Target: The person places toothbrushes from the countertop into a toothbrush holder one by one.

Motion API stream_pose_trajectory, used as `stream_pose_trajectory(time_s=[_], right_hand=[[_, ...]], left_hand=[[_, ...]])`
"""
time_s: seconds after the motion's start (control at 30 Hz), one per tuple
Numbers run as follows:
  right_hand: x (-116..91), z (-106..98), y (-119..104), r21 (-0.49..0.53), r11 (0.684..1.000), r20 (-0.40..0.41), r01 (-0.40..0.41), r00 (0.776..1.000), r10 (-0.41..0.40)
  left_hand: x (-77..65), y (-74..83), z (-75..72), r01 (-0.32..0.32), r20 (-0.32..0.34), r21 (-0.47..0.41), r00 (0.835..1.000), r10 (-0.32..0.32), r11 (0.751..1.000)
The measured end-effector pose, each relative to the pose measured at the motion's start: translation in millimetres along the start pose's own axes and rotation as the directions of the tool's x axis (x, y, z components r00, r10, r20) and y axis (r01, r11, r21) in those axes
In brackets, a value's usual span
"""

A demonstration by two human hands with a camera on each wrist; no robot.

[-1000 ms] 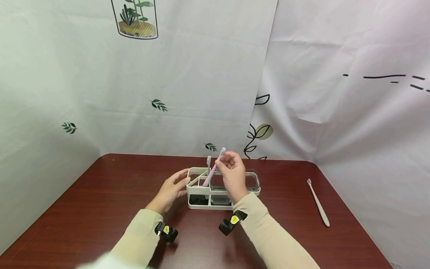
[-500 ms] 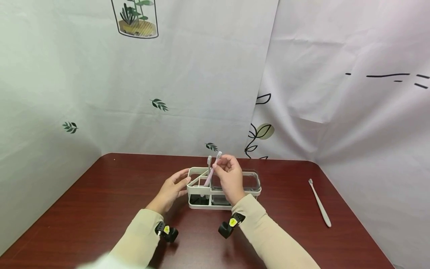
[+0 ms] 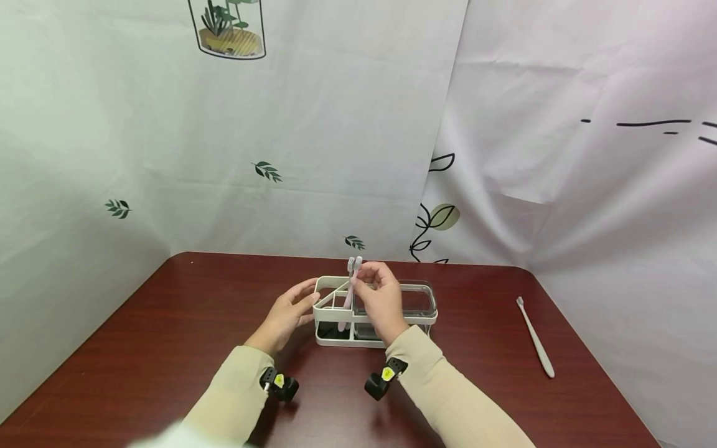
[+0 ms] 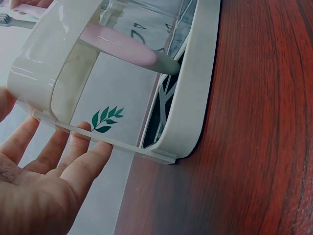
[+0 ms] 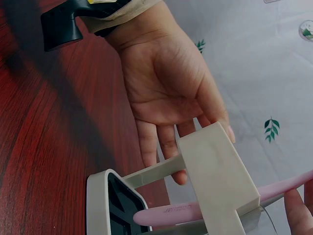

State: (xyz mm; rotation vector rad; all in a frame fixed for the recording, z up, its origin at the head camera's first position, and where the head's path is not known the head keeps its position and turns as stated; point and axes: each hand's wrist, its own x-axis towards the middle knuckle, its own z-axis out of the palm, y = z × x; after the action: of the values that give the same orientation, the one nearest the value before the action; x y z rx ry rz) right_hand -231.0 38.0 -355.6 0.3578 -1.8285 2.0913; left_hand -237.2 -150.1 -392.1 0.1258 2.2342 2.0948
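Observation:
A cream toothbrush holder with a wire-like divided top and dark base stands mid-table. My right hand pinches a pink toothbrush near its bristled head. Its handle runs down through the holder's left part, near the base, as the right wrist view shows at the pink handle. A grey toothbrush stands close beside it in the same part. My left hand rests its fingertips and thumb against the holder's left end, fingers loosely extended; the left wrist view shows the fingertips touching the end edge.
A clear cup or tray sits in the holder's right part, partly behind my right hand. Apart from these, a white toothbrush lies on the dark red table at right. A patterned white curtain hangs behind.
The pink toothbrush has gone lower into the holder and tilted more upright, its head now beside the grey one's. My right hand has moved slightly left and down with it; my left hand stays.

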Motion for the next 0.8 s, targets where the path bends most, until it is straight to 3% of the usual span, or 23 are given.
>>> stream_pose_trajectory(time_s=[0.2, 0.8], right_hand=[[-2.8, 0.9, -0.6, -0.079, 0.997, 0.04, -0.019, 0.999, 0.023], [-4.3, 7.9, 1.8, -0.261, 0.965, 0.047, 0.0, 0.999, 0.012]], left_hand=[[0.6, 0.0, 1.2, 0.003, -0.006, -0.009, 1.0, -0.003, 1.0], [-0.4, -0.1, 0.1, 0.001, 0.003, -0.016, 1.0, -0.001, 1.0]])
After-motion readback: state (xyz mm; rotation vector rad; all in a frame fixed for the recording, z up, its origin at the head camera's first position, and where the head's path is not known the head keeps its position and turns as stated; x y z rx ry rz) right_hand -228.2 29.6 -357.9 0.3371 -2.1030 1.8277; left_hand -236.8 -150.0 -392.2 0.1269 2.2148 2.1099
